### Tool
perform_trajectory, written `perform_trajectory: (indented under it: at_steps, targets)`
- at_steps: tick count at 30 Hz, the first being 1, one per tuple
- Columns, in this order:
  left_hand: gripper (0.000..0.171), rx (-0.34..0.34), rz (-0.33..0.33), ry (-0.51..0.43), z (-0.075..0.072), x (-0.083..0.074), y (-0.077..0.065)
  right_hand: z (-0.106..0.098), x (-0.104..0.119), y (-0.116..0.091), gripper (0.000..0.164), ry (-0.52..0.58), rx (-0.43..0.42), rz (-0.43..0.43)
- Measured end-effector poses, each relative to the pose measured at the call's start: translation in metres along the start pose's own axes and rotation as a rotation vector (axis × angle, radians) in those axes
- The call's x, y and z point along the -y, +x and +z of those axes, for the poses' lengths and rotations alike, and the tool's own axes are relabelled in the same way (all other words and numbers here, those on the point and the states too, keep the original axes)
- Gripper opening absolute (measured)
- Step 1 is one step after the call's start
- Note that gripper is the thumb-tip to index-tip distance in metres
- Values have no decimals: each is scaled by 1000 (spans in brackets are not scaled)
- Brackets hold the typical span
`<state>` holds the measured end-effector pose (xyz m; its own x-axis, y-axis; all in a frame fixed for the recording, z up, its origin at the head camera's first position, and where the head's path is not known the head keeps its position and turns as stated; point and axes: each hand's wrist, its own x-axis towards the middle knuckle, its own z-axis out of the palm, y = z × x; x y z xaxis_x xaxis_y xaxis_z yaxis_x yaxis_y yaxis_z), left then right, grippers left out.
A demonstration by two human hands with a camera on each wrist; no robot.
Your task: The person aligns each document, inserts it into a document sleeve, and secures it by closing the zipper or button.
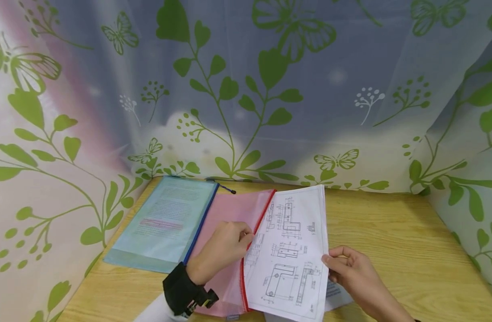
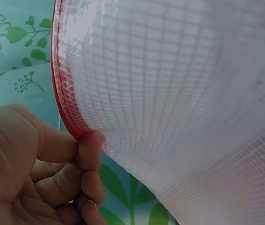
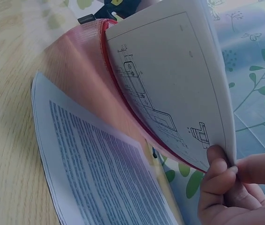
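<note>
A pink mesh zip pouch [image 1: 215,210] with a red zipper edge lies on the table, its opening facing right. My left hand [image 1: 221,250] pinches that red edge between thumb and index finger; in the left wrist view the mesh [image 2: 146,70] is pulled up from the pinch. Sheets of technical drawings [image 1: 283,250] lie partly inside the pouch, their left side covered by it. At their right edge my right hand [image 1: 356,273] pinches the sheets between thumb and fingers, and the right wrist view shows them raised. Text-printed sheets [image 3: 99,154] lie below them.
Left of the pink pouch is a blue zip pouch [image 1: 161,214] with printed paper inside, its dark zipper pull [image 1: 233,191] sticking out. The wooden table [image 1: 410,250] meets a leaf-patterned curtain [image 1: 246,112] at the back and both sides.
</note>
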<state>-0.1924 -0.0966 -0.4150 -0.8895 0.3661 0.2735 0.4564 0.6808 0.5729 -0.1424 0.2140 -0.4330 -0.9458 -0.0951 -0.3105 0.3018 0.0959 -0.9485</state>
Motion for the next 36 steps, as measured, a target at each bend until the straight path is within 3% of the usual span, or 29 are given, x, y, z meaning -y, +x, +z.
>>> perform_trajectory:
  at_steps: [14, 25, 36]
  targets:
    - [15, 20, 37, -1, 4, -9, 0, 8, 0, 2, 33, 4, 45, -42]
    - [13, 71, 29, 15, 8, -12, -2, 20, -3, 1, 29, 55, 8, -45]
    - [14, 54, 68, 33, 8, -17, -2, 24, -5, 6, 30, 66, 32, -35]
